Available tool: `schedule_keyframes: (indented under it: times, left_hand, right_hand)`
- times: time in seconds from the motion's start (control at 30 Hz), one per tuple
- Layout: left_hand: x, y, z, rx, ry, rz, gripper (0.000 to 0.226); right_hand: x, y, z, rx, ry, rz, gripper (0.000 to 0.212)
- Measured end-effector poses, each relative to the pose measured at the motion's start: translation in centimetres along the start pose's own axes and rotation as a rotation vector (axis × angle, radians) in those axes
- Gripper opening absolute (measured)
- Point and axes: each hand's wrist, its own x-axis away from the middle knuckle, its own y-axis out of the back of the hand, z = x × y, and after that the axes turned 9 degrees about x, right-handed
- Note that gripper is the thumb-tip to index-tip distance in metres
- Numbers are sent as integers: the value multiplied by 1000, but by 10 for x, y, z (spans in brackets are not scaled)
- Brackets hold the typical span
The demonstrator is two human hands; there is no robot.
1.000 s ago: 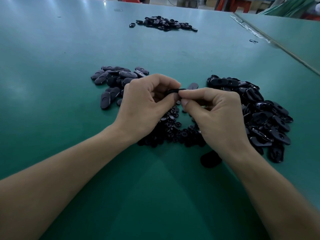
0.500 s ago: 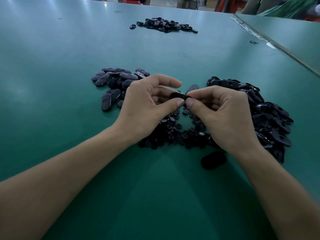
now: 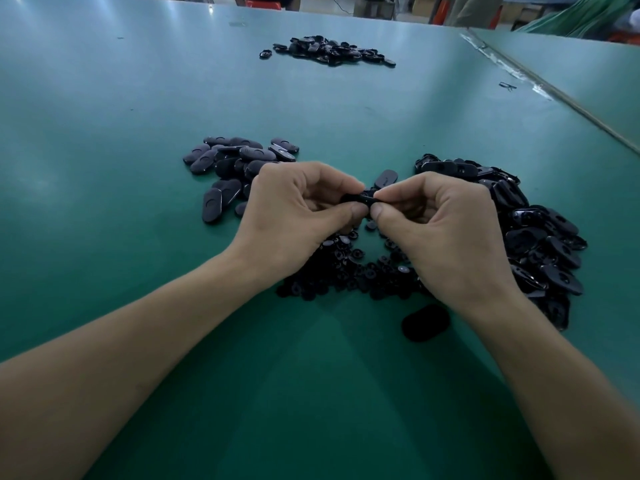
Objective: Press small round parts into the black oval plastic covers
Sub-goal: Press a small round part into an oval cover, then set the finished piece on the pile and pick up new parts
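Both grips clamp one black oval cover (image 3: 363,197) above the counter (image 3: 138,98): our left grip (image 3: 294,209) pinches its left end, our right grip (image 3: 446,230) its right. Its long axis runs side to side between them, over the pile of small round parts (image 3: 346,271); we cannot tell whether one sits in it.

Green worktop (image 3: 138,237), matte, glare patches at far left.
- Left of centre: left heap of black oval covers (image 3: 239,161), mostly smooth side up.
- Right: right heap of oval covers (image 3: 540,244), larger, many hollow side up.
- Between the heaps, nearer: pile of small round parts (image 3: 346,271).
- Lone cover (image 3: 425,322) just in front of that pile, blurred.
- Second single cover (image 3: 385,177) behind it.
- Far pile (image 3: 329,51) of black pieces, well apart.
- Small dark scrap (image 3: 507,85) near the right-hand seam.
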Motion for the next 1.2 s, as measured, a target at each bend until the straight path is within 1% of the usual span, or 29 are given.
schedule_keyframes:
  times: [0.17, 0.37, 0.47, 0.53, 0.63, 0.7, 0.77, 0.83, 0.9, 1.07, 1.13, 1.17, 1.2]
  left_hand:
    - [1, 0, -2, -6, -14, -21, 26]
    - [2, 1, -2, -44, -27, -21, 20]
    - [2, 0, -1, -101, -35, -41, 22]
    - [1, -1, -1, -131, -56, -65, 20]
    - [0, 1, -4, -150, -98, -110, 15]
    - [-2, 3, -5, -145, -106, -145, 15]
    - [-6, 6, -6, -171, -116, -193, 14]
    - [-11, 11, -6, -202, -119, -250, 12]
    - [-15, 17, -5, -241, -106, -287, 9]
    - [-24, 35, -2, -434, -77, -403, 8]
    - [-25, 40, -1, -500, -66, -424, 17]
    - [-25, 42, 0, -504, -44, -429, 18]
    - [-26, 44, 0, -491, -13, -437, 13]
  right_hand:
    - [-1, 2, 0, -33, -28, 2, 10]
    - [0, 0, -2, -29, 1, 20, 14]
    - [0, -1, -2, 6, 5, 4, 15]
    - [1, -1, -2, 145, 27, -24, 15]
    - [0, 6, -7, 593, -14, -47, 30]
    - [1, 14, -10, 842, -144, -1, 37]
    - [2, 18, -10, 950, -282, 58, 38]
    - [3, 19, -9, 991, -355, 104, 35]
    - [2, 18, -9, 1006, -366, 108, 33]
    - [2, 19, -11, 992, -292, 38, 29]
    - [1, 20, -11, 940, -274, 7, 31]
    - [1, 19, -12, 914, -267, -13, 31]
    - [1, 19, -13, 896, -258, -39, 32]
